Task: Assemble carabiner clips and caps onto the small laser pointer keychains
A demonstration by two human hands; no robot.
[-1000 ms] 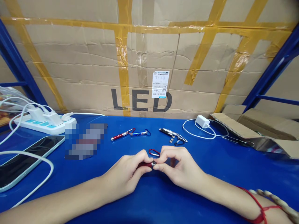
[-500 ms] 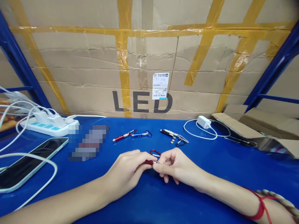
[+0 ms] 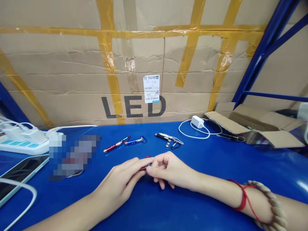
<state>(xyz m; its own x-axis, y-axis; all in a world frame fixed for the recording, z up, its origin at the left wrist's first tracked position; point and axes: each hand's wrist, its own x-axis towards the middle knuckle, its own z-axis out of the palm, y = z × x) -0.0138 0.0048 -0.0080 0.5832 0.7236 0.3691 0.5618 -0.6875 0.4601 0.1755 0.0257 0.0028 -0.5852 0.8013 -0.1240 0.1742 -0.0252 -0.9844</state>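
My left hand (image 3: 125, 176) is closed around a small red penlight (image 3: 143, 168), mostly covered by the fingers. At the penlight's metal end, thumb and forefinger of my right hand (image 3: 172, 170) are pinched together. Their fingertips hide the exact contact. A bit of red carabiner clip (image 3: 148, 157) shows behind the hands. Beyond them lie another red penlight (image 3: 113, 147) and a blue penlight (image 3: 134, 141), each with a clip. Farther right are a black penlight (image 3: 160, 136) and a silver one, with small button cells (image 3: 167, 145) and a black carabiner (image 3: 175, 146) beside them.
On the left are a white power strip (image 3: 43, 147), a phone (image 3: 14, 175), a white cable and a pixelated item (image 3: 77, 157). A white charger (image 3: 197, 122) with its cord and an open cardboard box (image 3: 255, 122) sit at right. A large taped carton (image 3: 79, 77) stands behind the blue table.
The view has swung to the right, so the table's things appear farther left. Both hands stay together at the red penlight, and less of its metal tip shows between the fingers.
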